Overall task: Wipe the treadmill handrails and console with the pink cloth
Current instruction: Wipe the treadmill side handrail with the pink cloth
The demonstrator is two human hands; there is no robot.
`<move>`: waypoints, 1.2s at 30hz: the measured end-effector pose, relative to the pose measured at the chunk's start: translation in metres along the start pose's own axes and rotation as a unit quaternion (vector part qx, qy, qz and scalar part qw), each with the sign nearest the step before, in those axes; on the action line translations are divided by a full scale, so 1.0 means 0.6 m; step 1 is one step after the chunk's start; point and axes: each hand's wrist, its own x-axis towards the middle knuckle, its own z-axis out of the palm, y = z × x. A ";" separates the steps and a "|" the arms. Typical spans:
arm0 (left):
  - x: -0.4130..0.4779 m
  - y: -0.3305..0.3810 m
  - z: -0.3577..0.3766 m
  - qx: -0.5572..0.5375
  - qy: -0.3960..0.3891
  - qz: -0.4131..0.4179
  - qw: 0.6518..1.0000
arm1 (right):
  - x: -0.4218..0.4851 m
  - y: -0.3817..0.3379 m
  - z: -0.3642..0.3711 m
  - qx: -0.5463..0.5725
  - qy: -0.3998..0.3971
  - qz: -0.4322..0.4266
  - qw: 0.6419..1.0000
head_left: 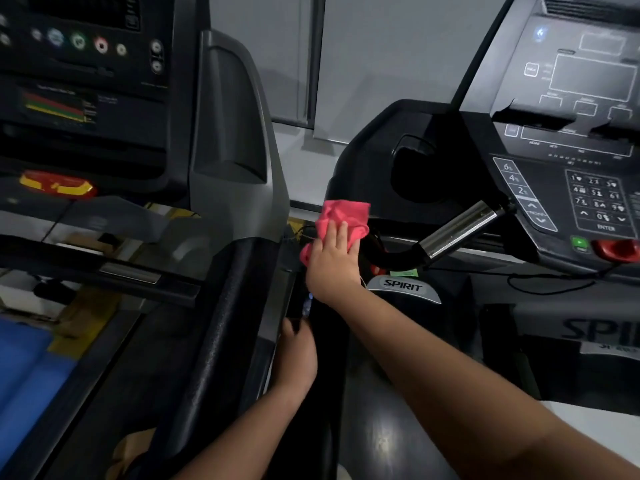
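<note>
The pink cloth [341,216] lies bunched against the black left handrail [349,174] of the Spirit treadmill, just below its console [568,188]. My right hand [332,261] presses flat on the cloth with straight fingers. A chrome pulse grip [457,230] juts out to the right of the cloth. Lower down, my left hand [298,355] curls its fingers around a small dark bottle [307,304] with a pale blue top. It hangs in the gap between the two machines. Most of the bottle is hidden in shadow.
A second treadmill stands at the left, with its own console [83,64], a red and yellow stop button [57,183] and a thick black handrail [225,323]. Between the machines runs a narrow gap. A grey wall [381,64] stands behind.
</note>
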 end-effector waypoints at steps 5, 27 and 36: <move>0.012 -0.006 0.002 0.013 0.025 -0.007 1.000 | -0.021 0.001 0.016 -0.014 0.013 -0.137 0.990; -0.006 0.002 -0.005 0.076 0.051 -0.031 0.995 | 0.063 0.036 -0.017 -0.023 -0.058 -0.104 0.993; -0.002 -0.006 -0.010 0.032 0.046 -0.018 0.998 | 0.089 -0.069 0.048 -0.259 -0.317 -0.044 0.912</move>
